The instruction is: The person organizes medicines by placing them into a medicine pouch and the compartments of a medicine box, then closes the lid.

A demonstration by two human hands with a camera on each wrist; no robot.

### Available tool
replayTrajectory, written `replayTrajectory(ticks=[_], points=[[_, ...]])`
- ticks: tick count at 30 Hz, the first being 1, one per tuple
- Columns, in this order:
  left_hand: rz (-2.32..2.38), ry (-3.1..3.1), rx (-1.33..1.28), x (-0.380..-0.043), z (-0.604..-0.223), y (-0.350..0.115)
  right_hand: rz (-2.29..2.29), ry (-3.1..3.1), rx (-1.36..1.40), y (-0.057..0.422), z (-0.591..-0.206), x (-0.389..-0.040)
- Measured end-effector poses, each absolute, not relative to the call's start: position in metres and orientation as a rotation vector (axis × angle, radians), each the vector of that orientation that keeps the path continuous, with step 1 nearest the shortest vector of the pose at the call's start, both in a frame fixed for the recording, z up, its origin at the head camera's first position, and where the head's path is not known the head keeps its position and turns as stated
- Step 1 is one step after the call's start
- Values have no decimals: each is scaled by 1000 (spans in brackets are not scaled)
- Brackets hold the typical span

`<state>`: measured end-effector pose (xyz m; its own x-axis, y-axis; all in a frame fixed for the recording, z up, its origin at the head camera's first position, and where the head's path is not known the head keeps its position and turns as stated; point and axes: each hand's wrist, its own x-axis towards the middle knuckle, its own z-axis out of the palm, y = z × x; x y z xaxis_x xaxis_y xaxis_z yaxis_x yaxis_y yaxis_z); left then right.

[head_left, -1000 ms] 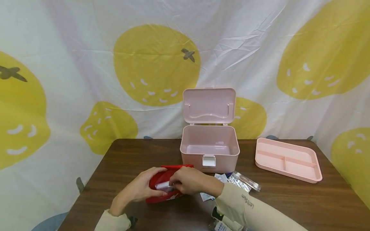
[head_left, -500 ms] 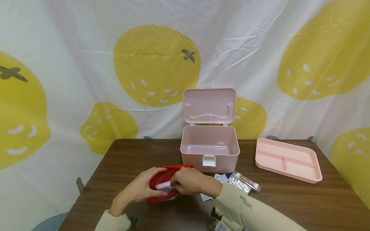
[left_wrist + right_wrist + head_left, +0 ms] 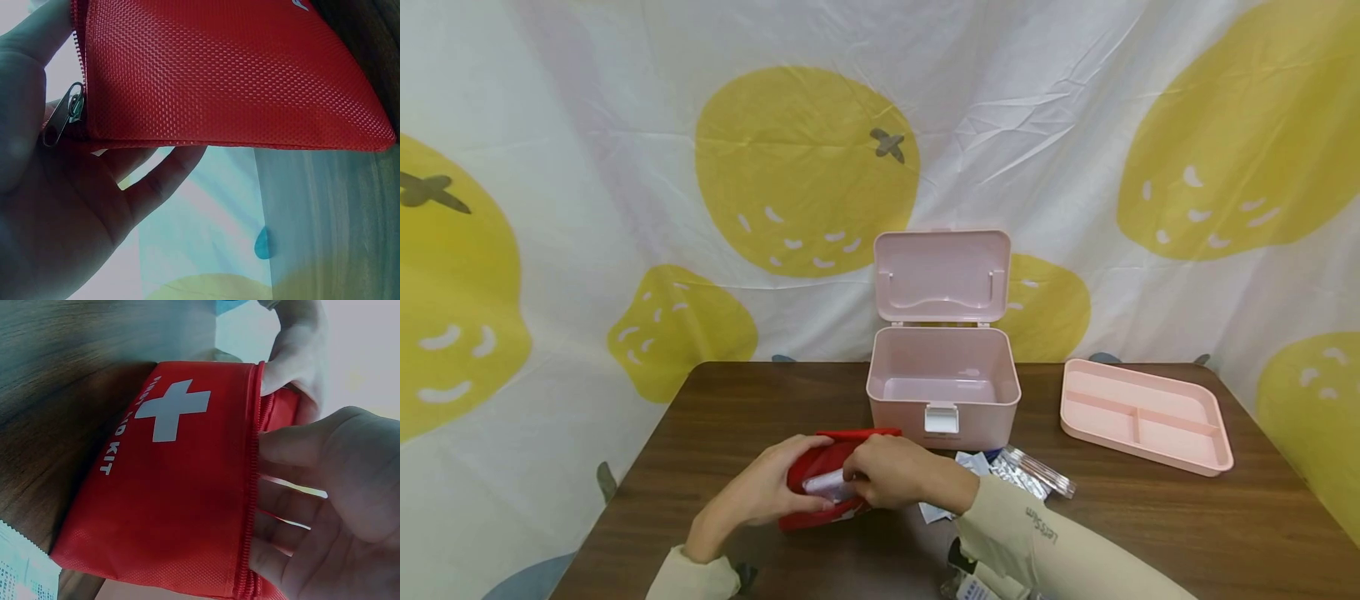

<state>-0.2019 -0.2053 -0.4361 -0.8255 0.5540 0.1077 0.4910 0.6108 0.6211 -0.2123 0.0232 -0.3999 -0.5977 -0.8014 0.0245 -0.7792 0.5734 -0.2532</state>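
Note:
A red fabric first aid pouch (image 3: 194,506) with a white cross stands on the table, its zipped mouth open. My left hand (image 3: 767,483) grips its left end, thumb and fingers on either side of the mouth. A metal zipper pull (image 3: 57,119) lies against the left palm. Inside the mouth shows a whitish packet (image 3: 824,484). My right hand (image 3: 891,471) reaches into the pouch from the right, fingers bent beside that packet. In the right wrist view its fingertips are hidden inside, so I cannot tell whether they pinch the packet.
Behind the pouch stands a pink box (image 3: 943,417), lid raised. A pink divided tray (image 3: 1101,402) lies at right. White sachets (image 3: 935,512), silvery foil packs (image 3: 1021,477) and thin wrapped sticks (image 3: 1045,472) lie right of the pouch. A clear-wrapped item (image 3: 973,588) is near the right sleeve.
Both hands stay at the pouch. Slightly more of the whitish packet shows in the mouth now; the right hand's fingers have shifted only a little.

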Motion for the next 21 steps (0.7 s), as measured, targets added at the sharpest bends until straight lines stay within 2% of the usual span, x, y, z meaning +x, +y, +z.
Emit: replayTrajectory(ticks=[12, 21], points=[[1010, 2741, 873, -202, -436, -207, -692, 2654, -1486, 47, -385, -212], [1035, 2731, 869, -201, -439, -207, -924, 2655, -1507, 89, -376, -210]])
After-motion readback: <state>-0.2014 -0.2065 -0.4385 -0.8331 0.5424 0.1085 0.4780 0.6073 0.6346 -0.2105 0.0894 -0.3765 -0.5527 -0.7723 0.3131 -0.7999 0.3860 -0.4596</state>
